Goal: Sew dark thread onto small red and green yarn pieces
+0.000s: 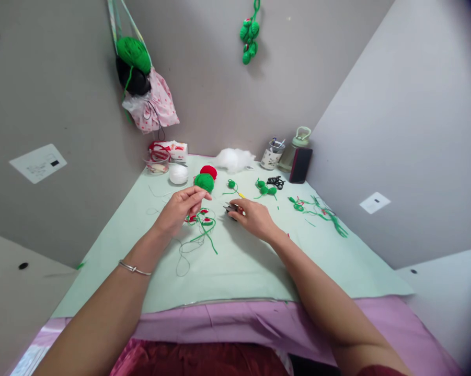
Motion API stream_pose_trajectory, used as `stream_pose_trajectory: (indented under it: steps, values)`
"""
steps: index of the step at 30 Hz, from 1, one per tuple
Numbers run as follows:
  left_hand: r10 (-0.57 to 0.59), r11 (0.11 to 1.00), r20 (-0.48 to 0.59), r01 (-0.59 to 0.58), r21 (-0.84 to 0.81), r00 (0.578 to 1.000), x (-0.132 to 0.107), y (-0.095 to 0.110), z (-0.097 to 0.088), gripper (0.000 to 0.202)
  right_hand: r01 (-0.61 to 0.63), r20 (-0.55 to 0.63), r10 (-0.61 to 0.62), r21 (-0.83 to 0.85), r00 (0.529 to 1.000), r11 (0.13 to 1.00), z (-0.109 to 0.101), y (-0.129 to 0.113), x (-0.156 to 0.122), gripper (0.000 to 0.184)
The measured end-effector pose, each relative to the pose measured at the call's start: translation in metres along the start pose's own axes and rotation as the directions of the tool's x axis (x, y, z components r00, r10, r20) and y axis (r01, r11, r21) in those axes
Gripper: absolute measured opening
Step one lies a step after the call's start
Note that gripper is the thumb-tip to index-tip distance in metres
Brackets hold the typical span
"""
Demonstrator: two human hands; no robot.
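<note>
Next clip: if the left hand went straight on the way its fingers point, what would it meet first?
Probably the green ball, lying just past the fingertips of the left hand, with a red ball behind it. The hand may be lifted off the cloth, so it might pass over.

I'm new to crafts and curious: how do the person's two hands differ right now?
The left hand is lifted with fingertips pinched together; the right hand lies low on the green mat, over a small dark tool. The left wrist wears a bangle; the right wrist is bare. Both reach over the mat.
</note>
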State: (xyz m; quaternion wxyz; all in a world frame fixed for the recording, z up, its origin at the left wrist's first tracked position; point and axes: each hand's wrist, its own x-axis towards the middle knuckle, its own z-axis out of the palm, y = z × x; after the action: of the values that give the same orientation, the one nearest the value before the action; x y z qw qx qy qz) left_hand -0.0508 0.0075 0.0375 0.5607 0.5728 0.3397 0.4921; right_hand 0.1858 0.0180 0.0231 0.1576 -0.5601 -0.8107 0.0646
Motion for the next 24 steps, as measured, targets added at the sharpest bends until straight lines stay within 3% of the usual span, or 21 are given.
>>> stream_pose_trajectory:
  steps: [8, 14, 20, 24]
  values:
    - [0.015, 1.0, 0.007, -0.015, 0.012, 1.0, -0.001, 0.004, 0.002, 0.023, 0.048, -0.031, -0.052, -0.108, 0.998, 0.993, 0.0, -0.01, -0.003, 0.026]
    - [0.003, 0.999, 0.077, -0.001, -0.033, 0.997, -0.003, 0.006, 0.001, 0.022, 0.037, -0.036, -0.043, -0.155, 0.998, 0.987, -0.002, -0.018, -0.001, 0.023]
    - [0.01, 0.983, 0.078, 0.005, -0.184, 0.997, -0.002, 0.008, -0.007, 0.019, -0.085, -0.096, 0.072, -0.147, 0.993, 0.985, 0.0, 0.0, 0.003, 0.03]
    - [0.013, 0.934, -0.024, -0.021, -0.356, 1.0, 0.002, 0.009, -0.013, 0.017, -0.123, 0.017, 0.125, -0.093, 0.992, 0.988, 0.008, 0.01, 0.006, 0.039]
